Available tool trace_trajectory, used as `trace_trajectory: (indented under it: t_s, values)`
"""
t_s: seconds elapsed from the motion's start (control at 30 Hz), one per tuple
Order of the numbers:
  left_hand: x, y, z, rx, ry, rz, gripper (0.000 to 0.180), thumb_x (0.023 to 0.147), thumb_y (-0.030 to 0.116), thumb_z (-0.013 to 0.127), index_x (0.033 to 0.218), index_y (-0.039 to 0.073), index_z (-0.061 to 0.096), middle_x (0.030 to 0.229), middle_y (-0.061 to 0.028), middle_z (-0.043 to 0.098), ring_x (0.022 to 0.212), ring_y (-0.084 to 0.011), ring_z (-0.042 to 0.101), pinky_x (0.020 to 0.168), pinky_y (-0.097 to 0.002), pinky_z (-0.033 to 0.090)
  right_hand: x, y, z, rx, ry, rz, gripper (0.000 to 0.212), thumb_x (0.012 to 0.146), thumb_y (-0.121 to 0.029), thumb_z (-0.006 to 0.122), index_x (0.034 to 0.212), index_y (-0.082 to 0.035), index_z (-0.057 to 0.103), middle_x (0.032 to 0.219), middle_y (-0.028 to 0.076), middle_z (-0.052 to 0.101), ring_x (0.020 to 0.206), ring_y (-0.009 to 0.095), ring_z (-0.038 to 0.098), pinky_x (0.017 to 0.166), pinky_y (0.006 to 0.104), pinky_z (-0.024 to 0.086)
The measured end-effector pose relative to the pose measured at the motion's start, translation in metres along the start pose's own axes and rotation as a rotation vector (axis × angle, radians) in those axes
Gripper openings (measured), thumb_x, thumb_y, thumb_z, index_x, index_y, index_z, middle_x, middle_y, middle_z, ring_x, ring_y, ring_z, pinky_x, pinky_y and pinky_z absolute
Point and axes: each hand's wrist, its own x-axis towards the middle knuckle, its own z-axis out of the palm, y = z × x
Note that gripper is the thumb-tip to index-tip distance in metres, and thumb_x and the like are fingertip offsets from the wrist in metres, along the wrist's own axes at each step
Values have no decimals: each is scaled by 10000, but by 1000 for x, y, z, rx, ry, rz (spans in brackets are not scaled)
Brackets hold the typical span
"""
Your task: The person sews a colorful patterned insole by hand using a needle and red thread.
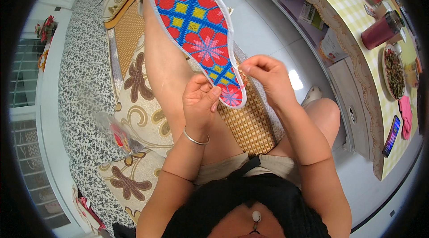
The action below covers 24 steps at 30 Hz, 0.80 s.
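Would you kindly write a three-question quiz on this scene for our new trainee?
1. Which wrist bears the silvery bangle?
2. True or false: the phone lies on the checked tablecloth.
3. Fill in the blank: the left hand holds the patterned insole by its ____ end, while the right hand is pinched close to its edge.

Key: 1. The left wrist. 2. True. 3. Narrower.

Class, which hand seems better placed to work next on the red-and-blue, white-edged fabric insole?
Probably the right hand: its fingertips pinch together beside the insole, whose narrow end the left hand grips.
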Motion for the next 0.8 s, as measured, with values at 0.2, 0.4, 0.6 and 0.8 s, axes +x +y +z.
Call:
trace_trajectory:
  t_s: [0.2, 0.4, 0.6, 0.8]
  values:
    - [1, 4, 0, -24, -41, -84, 234, 837, -38, 595, 1056, -6, 521, 948, -92, 640, 678, -44, 546, 495, -142, 395, -2, 22, 18, 781, -257, 504, 157, 871, -50, 575, 972, 65, 608, 938, 139, 660, 831, 189, 661, 774, 306, 551]
    - [3, 3, -3, -55, -81, -150, 222, 838, -52, 583, 1048, -12, 526, 963, -104, 645, 849, -122, 622, 712, -218, 493, 2, 32, 24, 895, -102, 441, 180, 878, -19, 524, 1002, 96, 584, 962, 182, 650, 851, 210, 662, 795, 320, 554]
    - [0, -1, -4, -46, -92, -101, 215, 842, -56, 571, 1045, -7, 520, 968, -107, 645, 863, -130, 622, 754, -234, 499, 3, 36, 29, 823, -72, 431, 113, 876, -49, 538, 904, 52, 581, 850, 124, 630, 740, 162, 628, 638, 247, 518]
    - [0, 1, -9, -97, -59, -99, 223, 837, -59, 573, 1044, 0, 515, 983, -108, 643, 870, -141, 629, 760, -243, 504, 16, 34, 7, 1033, 70, 386, 110, 884, -49, 538, 910, 52, 572, 860, 149, 606, 769, 200, 602, 567, 233, 516]
